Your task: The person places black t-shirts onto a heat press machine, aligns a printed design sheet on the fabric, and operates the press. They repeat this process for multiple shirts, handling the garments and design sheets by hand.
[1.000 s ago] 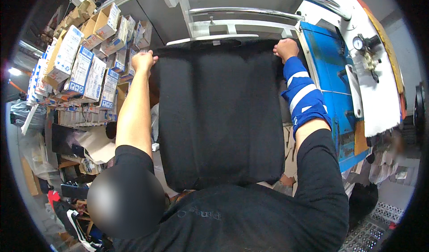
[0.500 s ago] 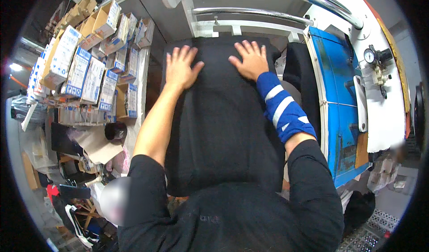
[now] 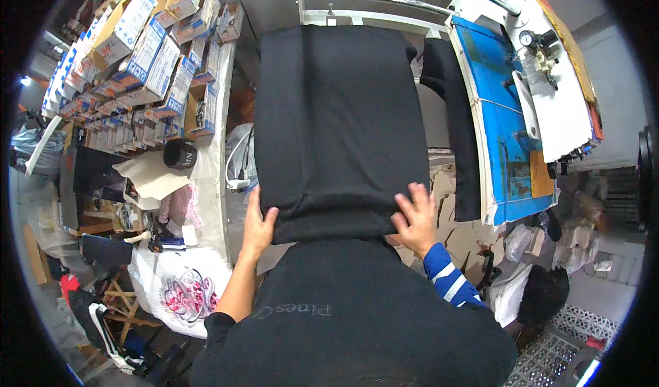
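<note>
Left hand (image 3: 258, 226): thumb spread from fingers, at near left edge of black cloth (image 3: 340, 126). Right hand (image 3: 416, 224): fingers spread, at near right edge. Cloth in middle, mostly flat, creased toward near end. Right: blue panel (image 3: 495, 123). Far left: cardboard boxes (image 3: 161, 64).

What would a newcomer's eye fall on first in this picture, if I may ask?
Probably the large black cloth spread across the middle, with the person's left hand and right hand open at its near corners. Next might come the bright blue board on the right and the crowded cardboard boxes at the upper left.
</note>
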The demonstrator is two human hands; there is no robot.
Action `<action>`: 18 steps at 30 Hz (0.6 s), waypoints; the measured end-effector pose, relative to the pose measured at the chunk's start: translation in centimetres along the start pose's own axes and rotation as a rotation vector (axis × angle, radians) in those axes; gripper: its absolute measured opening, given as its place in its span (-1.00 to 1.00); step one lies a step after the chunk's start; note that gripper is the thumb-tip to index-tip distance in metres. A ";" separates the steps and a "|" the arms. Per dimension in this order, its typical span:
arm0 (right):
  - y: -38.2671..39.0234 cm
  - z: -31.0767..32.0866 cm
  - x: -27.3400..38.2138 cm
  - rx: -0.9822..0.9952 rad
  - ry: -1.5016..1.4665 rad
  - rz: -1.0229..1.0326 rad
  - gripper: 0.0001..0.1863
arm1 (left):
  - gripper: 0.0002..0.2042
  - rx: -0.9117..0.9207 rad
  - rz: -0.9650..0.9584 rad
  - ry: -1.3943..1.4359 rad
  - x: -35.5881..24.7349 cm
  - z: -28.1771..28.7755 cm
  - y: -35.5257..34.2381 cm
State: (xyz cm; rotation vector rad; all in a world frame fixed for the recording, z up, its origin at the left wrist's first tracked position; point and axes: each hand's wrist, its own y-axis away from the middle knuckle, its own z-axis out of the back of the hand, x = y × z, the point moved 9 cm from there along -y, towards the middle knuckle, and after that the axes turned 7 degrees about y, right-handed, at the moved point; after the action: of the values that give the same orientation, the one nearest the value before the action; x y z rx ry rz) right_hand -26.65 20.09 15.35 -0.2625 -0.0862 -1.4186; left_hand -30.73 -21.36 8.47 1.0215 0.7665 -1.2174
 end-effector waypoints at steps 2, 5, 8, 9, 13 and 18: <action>0.5 -0.4 -6.5 -0.261 -0.149 -0.277 -0.40 | -0.24 -0.178 0.152 0.371 5.6 2.4 -0.5; -1.1 -9.0 -15.0 -0.078 -1.186 -0.765 -0.50 | -0.47 0.168 0.400 0.889 7.1 1.3 -3.2; -1.3 -9.0 -14.2 0.141 -1.169 -0.794 -0.53 | -0.70 0.109 0.351 0.832 3.5 2.1 -3.3; -1.2 -8.1 -14.6 0.149 -1.021 -0.793 -0.55 | -0.73 0.093 0.353 0.781 3.0 2.3 -3.3; -0.6 -7.2 -12.1 0.272 -1.474 -0.903 -0.71 | -0.80 0.049 0.410 1.022 6.3 3.0 -2.5; 0.2 -6.9 -13.9 0.234 -1.388 -0.848 -0.83 | -0.82 -0.020 0.495 0.718 7.8 4.7 -2.4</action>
State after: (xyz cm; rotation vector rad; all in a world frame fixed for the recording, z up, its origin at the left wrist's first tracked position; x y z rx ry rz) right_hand -29.27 31.96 5.62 -1.0597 -1.6412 -1.7586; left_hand -31.64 -28.72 2.66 1.5469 0.9843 -0.4000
